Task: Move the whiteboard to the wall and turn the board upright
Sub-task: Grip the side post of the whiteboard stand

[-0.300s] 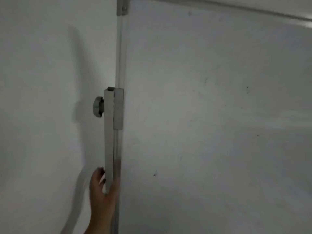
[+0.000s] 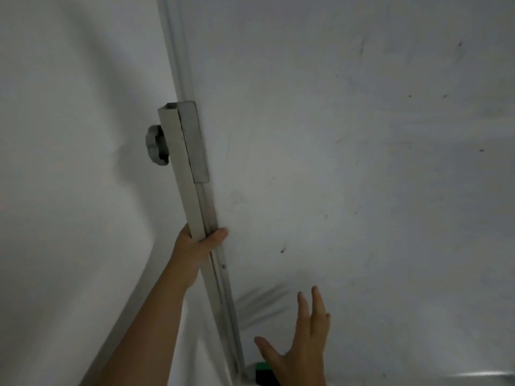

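Observation:
The whiteboard (image 2: pixel 362 162) fills the right of the view, its white face marked with faint smudges, its grey frame edge running down the middle. A pale square stand post (image 2: pixel 184 185) runs along that left edge, with a grey round knob (image 2: pixel 156 146) on its outer side. My left hand (image 2: pixel 195 246) is shut on the post, thumb across the board's frame. My right hand (image 2: pixel 303 341) is open with fingers spread in front of the board's lower face; whether it touches the board is unclear.
A plain white wall (image 2: pixel 69 162) lies close behind the post on the left. A small green and black object (image 2: pixel 263 373), perhaps an eraser, sits at the board's lower edge beside my right hand.
The view has tilted down and the post now leans in the frame. My left hand has gripped the post higher. My right hand has come into view at the lower right.

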Demonstrator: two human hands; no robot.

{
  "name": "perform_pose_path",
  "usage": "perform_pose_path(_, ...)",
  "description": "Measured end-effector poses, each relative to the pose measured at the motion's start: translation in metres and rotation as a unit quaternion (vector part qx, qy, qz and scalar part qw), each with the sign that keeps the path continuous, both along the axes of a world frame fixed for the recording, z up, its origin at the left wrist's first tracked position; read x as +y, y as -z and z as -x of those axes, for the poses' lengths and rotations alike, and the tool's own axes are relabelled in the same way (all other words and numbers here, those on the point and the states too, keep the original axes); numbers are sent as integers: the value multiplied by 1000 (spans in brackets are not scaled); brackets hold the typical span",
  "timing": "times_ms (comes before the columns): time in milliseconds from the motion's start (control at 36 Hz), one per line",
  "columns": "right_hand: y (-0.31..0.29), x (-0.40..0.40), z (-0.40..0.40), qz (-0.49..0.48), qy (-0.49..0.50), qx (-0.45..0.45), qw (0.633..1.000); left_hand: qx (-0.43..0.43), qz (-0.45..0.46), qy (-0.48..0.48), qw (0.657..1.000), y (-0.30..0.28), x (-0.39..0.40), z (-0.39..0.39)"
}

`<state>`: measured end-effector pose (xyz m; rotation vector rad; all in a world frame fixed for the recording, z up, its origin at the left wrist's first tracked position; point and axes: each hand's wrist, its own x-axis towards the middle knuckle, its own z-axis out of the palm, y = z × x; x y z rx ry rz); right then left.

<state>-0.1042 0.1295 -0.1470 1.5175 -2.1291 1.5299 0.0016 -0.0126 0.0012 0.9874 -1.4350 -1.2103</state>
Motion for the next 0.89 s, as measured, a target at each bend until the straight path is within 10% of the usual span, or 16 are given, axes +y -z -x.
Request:
perform_pose_path(361, 5, -21, -2, -29, 92, -36, 995, -79, 49, 168, 981, 2, 51, 65)
perform_pose_path(694, 8, 14, 85, 44, 251, -127, 959, -65, -8, 521, 851, 5, 77, 173)
perform_pose_path(889, 6, 59, 144, -5, 253, -205, 946, -76, 20, 492, 867, 8, 119, 242)
